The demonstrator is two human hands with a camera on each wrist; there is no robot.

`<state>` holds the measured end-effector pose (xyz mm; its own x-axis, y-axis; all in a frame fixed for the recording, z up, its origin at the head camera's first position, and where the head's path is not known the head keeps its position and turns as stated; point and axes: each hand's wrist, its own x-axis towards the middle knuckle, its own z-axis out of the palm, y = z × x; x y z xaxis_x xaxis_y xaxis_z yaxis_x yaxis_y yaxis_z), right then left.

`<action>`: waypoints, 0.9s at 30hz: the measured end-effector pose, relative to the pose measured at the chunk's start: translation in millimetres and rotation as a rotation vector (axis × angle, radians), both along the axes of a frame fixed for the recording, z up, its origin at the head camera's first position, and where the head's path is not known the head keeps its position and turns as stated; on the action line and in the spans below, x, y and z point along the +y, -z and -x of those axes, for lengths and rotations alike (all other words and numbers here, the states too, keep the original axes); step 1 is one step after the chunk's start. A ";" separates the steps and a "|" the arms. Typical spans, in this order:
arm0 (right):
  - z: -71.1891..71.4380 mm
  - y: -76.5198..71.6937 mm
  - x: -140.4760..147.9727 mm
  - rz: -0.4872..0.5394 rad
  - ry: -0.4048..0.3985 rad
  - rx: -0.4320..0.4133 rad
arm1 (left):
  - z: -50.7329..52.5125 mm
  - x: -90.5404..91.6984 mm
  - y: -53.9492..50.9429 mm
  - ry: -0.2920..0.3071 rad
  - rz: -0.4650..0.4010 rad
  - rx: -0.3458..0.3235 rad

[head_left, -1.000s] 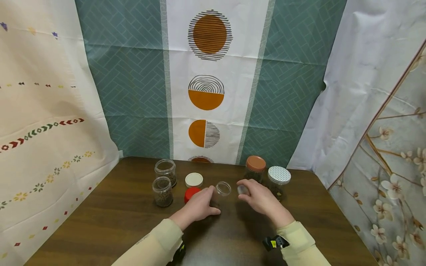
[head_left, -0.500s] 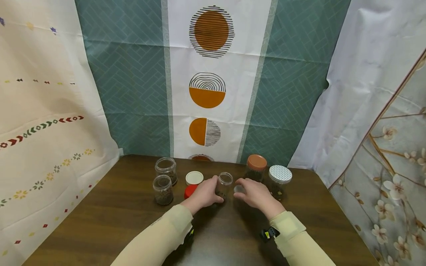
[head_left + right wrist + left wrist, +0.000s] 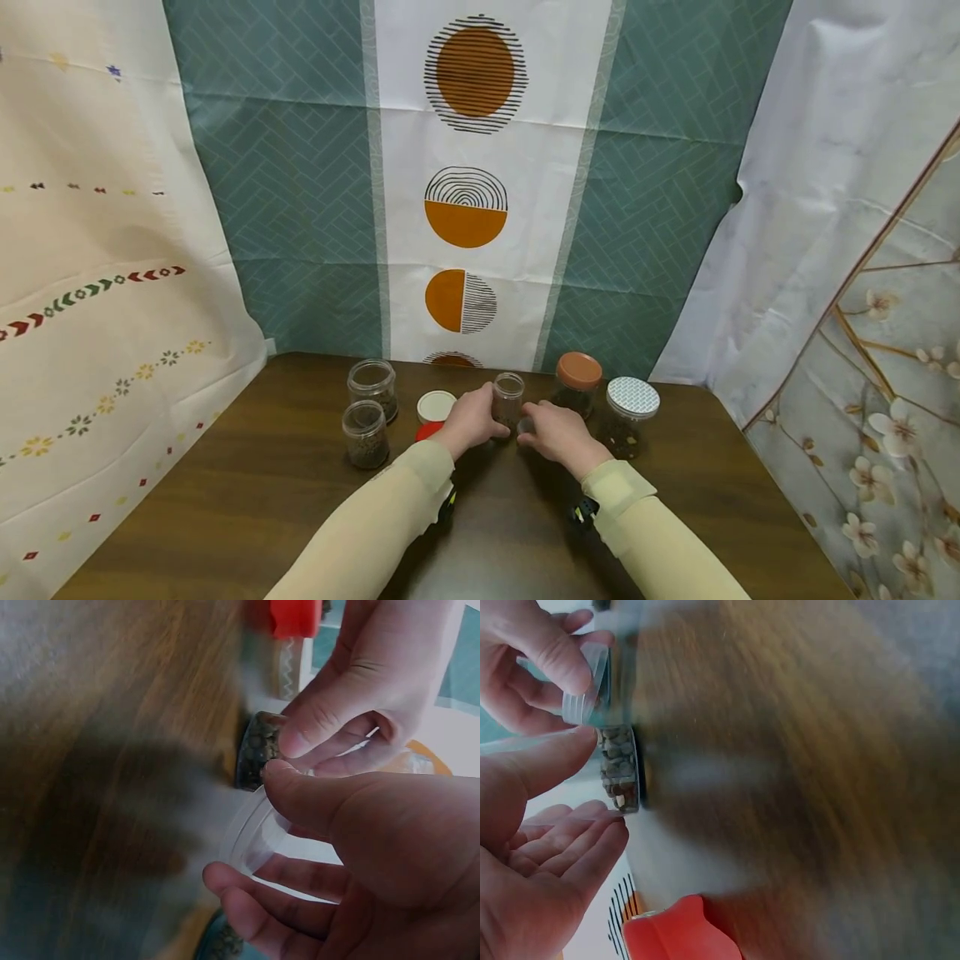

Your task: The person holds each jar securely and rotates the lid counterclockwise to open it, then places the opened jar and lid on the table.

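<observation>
My left hand (image 3: 471, 419) grips a clear, lidless jar (image 3: 507, 402) between thumb and fingers. The jar is upright near the middle back of the table; small brown, pebble-like pieces (image 3: 619, 769) fill its bottom in the left wrist view. Whether its base touches the wood I cannot tell. Close on its right, my right hand (image 3: 558, 433) pinches a clear plastic lid (image 3: 244, 834) by the rim, thumb on one side and fingers on the other. That lid is held tilted beside the jar, apart from its mouth, and is partly hidden by my fingers in the head view.
Two open jars, a back one (image 3: 372, 379) and a front one (image 3: 366, 437), stand left. A cream lid (image 3: 436, 406) and a partly hidden red lid (image 3: 428, 430) lie nearer. Rightward are an orange-lidded jar (image 3: 578, 372) and a white-patterned-lidded jar (image 3: 632, 398).
My left hand has moved the jar away from me, toward the table's back, and its body shows more fully. My right hand has come leftward with the clear lid, closer to the jar.
</observation>
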<state>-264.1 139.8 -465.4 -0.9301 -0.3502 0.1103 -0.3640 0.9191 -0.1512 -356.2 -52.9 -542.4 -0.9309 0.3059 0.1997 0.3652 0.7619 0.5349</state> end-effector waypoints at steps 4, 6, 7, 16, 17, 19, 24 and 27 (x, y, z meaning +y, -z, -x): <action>15.4 13.1 4.5 -0.005 -0.031 0.017 | 2.7 0.9 -0.6 -0.027 -0.025 0.023; 11.6 4.4 0.6 -0.012 -0.028 0.011 | 5.4 1.7 -0.2 -0.034 -0.037 0.025; 12.9 3.9 -0.1 -0.020 -0.028 0.020 | 5.9 2.4 -0.3 -0.038 -0.041 0.026; 21.8 -0.8 -13.9 -0.076 0.041 0.020 | 3.7 4.8 -8.7 -0.059 -0.085 0.023; 24.0 0.9 -14.5 -0.087 0.052 0.022 | 4.6 5.2 -9.2 -0.061 -0.088 0.016; 27.2 4.0 -16.0 -0.098 0.080 0.017 | 4.5 5.8 -11.3 -0.065 -0.095 -0.002; 30.5 10.0 -19.2 -0.124 0.117 0.022 | 1.6 6.5 -17.7 -0.088 -0.121 -0.055; 31.2 11.6 -20.7 -0.139 0.113 0.036 | 4.0 6.7 -19.1 -0.096 -0.145 -0.062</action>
